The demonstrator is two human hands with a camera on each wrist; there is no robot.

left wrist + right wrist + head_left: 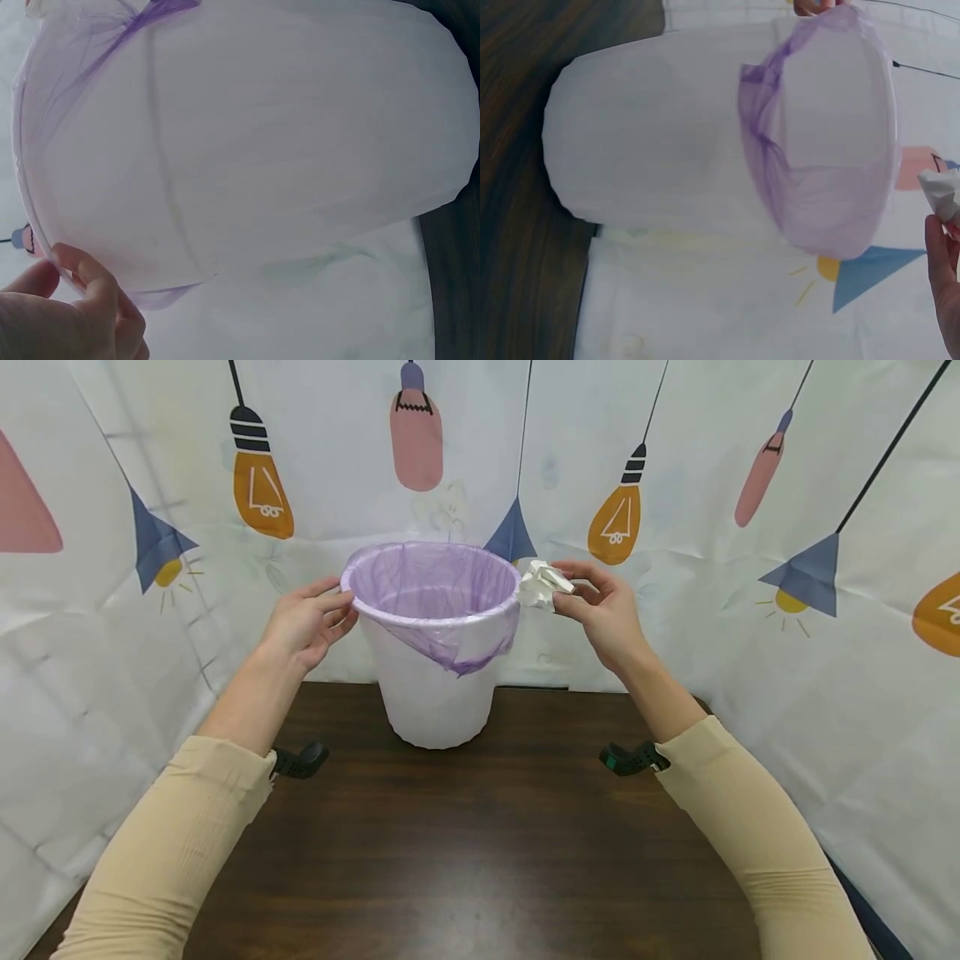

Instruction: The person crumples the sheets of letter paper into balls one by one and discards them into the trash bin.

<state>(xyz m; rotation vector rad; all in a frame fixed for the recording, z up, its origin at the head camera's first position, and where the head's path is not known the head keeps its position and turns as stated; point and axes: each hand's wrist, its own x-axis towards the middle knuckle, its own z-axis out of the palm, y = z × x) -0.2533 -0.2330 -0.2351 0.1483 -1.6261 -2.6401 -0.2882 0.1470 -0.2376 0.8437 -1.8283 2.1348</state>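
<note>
A white trash can [435, 693] stands upright on the table, lined with a thin purple bag [427, 572] folded over its rim. My left hand [303, 622] pinches the rim at its left side; in the left wrist view the thumb [41, 277] and index finger [90, 274] meet at the lined edge. At the can's right, level with the rim, my right hand [600, 610] pinches a crumpled white piece of paper [542, 585] between thumb and fingers. The paper overlaps the rim's right edge in the head view. At the right wrist view's edge the same crumpled paper [941, 191] shows partly.
A dark brown wooden table [465, 835] lies beneath. White cloth [337, 468] printed with lamps and bulbs hangs close behind the can and along both sides. Each wrist wears a black strap with a small device, the left strap [300, 760] and right strap [630, 758].
</note>
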